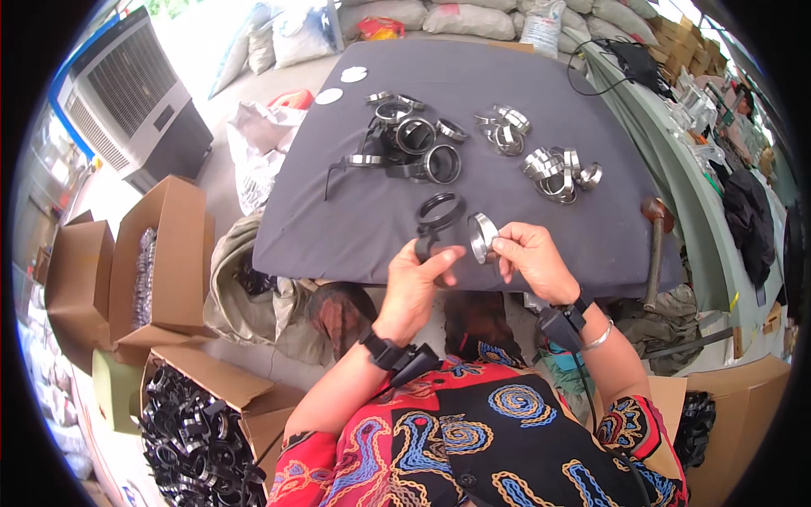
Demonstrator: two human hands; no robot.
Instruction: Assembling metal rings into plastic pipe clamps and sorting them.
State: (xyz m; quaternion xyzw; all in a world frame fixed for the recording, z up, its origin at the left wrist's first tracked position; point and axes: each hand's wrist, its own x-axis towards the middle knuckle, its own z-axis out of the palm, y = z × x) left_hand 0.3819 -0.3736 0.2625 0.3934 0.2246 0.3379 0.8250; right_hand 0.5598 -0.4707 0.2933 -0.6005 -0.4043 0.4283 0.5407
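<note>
Near the front edge of the grey-covered table (355, 237), my left hand (416, 275) grips a black plastic part with a round ring (440, 211) at its top. Just right of it, my right hand (534, 258) pinches a shiny metal ring (482, 238) by its right side. Ring and black part are held close together, apart from each other. Beyond my left hand lies a heap of black ringed parts (414, 139), several with metal bands round them. Two loose piles of metal rings, one pile (507, 131) farther back and another pile (557, 173) nearer, rest to the right.
A hammer (655, 245) lies at the table's right edge. Two white discs (329, 96) are at the far left corner. Cardboard boxes (182, 253) stand left, one box full of black parts (194, 439). An air cooler (131, 93) and stacked sacks (469, 21) are beyond.
</note>
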